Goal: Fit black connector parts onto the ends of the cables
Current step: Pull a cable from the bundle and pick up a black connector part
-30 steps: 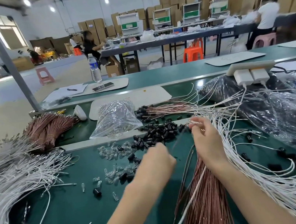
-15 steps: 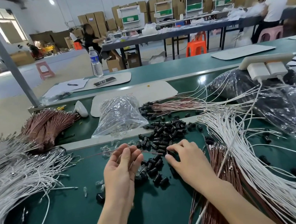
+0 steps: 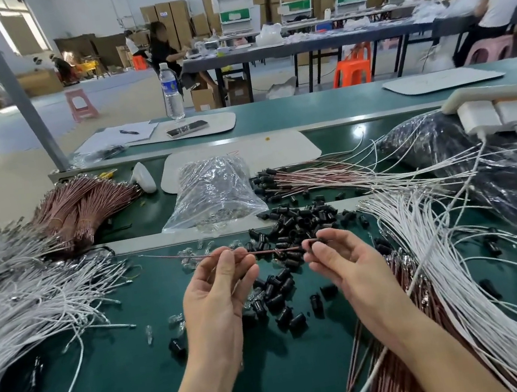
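Across the green surface (image 3: 111, 388), sprawling in heaps at far left and again at right: white cables (image 3: 23, 301), ends bare, waiting for their turn. Lying bundled at the back left, and fanning out under the right forearm: brown cables (image 3: 82, 206), likewise unfitted as far as visible. Resting behind the middle rail: a small batch (image 3: 308, 178) with black parts already sitting on the ends. Judging by that, only getting started, with far more remaining than finished. Spilling over the middle of the surface: loose connectors (image 3: 302, 222), plenty in stock, with tiny clear bulbs (image 3: 189, 259) lying among them.

Pinching one thin brown cable (image 3: 269, 251) between thumb and fingertips of the left hand (image 3: 216, 300), holding it level above the pile. Pinching a single connector (image 3: 313, 242) in the right hand (image 3: 350, 269), bringing it against the cable's right end. Seated or only touching: not possible to tell, fingers hiding the joint.

Comparing with half a second back: no longer reaching palm-down into the pile with the right hand, now raising it with a connector picked. Lifting the left hand too, stretching the cable between both hands rather than holding it low beside the pile.
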A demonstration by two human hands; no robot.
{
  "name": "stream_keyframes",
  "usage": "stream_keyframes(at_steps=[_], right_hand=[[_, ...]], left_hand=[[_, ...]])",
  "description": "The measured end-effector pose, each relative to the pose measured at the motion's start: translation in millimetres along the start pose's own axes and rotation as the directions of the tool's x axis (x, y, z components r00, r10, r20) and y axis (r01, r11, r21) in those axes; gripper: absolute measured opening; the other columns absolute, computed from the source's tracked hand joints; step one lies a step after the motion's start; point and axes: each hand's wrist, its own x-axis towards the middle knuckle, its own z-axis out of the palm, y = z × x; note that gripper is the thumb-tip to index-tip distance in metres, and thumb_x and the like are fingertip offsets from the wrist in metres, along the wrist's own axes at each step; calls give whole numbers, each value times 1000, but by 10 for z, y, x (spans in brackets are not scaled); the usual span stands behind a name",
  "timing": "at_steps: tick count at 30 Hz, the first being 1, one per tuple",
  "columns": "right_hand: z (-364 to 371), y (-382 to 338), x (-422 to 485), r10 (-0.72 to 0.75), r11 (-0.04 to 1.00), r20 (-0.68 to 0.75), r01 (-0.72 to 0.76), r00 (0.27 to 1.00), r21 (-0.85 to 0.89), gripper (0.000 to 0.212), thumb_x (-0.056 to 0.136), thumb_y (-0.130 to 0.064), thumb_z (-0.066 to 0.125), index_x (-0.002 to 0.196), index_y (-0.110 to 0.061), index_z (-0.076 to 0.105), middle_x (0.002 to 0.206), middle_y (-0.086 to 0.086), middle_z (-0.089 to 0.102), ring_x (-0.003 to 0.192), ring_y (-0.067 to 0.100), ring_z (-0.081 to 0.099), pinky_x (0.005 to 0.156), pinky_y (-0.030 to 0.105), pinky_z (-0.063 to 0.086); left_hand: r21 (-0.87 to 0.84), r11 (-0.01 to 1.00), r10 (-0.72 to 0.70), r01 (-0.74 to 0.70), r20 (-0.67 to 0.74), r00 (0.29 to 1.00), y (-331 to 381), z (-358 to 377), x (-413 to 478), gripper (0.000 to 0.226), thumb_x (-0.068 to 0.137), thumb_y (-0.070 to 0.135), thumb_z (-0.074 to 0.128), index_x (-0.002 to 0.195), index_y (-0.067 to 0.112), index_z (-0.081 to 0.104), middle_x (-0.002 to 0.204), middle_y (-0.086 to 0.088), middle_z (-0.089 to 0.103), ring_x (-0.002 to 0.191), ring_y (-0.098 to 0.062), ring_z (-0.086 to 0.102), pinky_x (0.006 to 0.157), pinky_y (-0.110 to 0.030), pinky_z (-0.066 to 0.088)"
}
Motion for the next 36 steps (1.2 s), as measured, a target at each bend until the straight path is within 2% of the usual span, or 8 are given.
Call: stream_keyframes(at_steps=[2,8,15,26,32,36], right_hand=[[23,-6,-4,49,990,4,-49,999,130,39,76,-16,71,114,-7,65,106,14,77,94,22,75,76,20,58],[60,15,-37,73,973,18,-75,997,220,39,75,-10,71,113,-3,64,108,17,76,96,25,75,75,21,59],[91,33,-60,81,977,95,-98,992,188,36,76,-9,73,110,-5,65,108,18,75,96,25,75,77,21,58],[82,-2,-63,77,954,107,-105,991,282,36,74,-3,73,109,-4,64,112,20,74,92,24,75,75,22,59],[142,50,-89,83,957,152,-121,985,263,25,73,-3,75,97,-11,73,111,20,75,93,24,75,74,23,59],[184,104,-102,70,967,180,-111,981,230,21,71,-7,77,88,-20,80,102,17,77,89,23,75,72,25,60]], left_hand=[[-4,1000,1,-1,2,1000,2,9,-5,23,84,16,69,104,5,66,97,-16,76,84,-22,75,70,-25,61],[10,1000,-1,1,21,1000,-16,23,-37,22,84,17,69,104,6,66,98,-17,76,86,-23,76,71,-26,61],[48,999,-7,6,20,1000,-50,53,-54,26,84,17,69,105,5,65,99,-17,76,87,-24,76,71,-26,61],[-31,995,-90,91,31,995,-37,84,-68,29,80,14,70,106,2,64,92,-17,75,80,-22,76,66,-25,61],[33,989,-144,142,80,986,-92,120,-106,21,84,15,69,100,2,64,95,-20,75,83,-24,76,67,-25,61],[218,966,-178,138,176,968,-163,167,-191,23,76,27,76,91,10,76,90,-15,75,72,-17,71,60,-24,58]])
